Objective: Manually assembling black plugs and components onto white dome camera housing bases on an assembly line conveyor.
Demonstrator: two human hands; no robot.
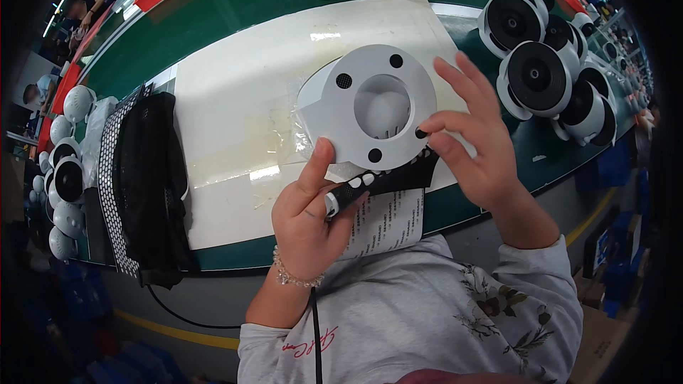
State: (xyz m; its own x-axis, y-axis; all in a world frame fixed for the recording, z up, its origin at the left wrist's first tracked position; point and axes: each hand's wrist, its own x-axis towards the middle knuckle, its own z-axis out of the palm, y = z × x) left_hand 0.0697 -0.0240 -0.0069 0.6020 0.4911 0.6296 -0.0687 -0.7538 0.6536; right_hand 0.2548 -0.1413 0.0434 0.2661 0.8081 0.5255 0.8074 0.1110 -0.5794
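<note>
The white ring-shaped base (340,119) is held up over the middle of the pale work sheet (235,149), its round opening facing up and dark textured pads around it. The left hand (307,224), at its near left side, is closed around a black strip (398,179) dotted with white circles, one fingertip against the base's edge. The right hand (484,153) has thumb and index finger drawn together at a small black pad (421,132) on the base's right near side; I cannot tell whether they pinch or press it.

Near the strip, a white printed sheet (388,224) carries repeated rows of small dark lettering. Red cursive script runs across the grey sweatshirt (427,313), on its left side, with flowers on the right. Black mesh material (149,178) lies left; white devices with black round fronts (537,78) crowd the far right.
</note>
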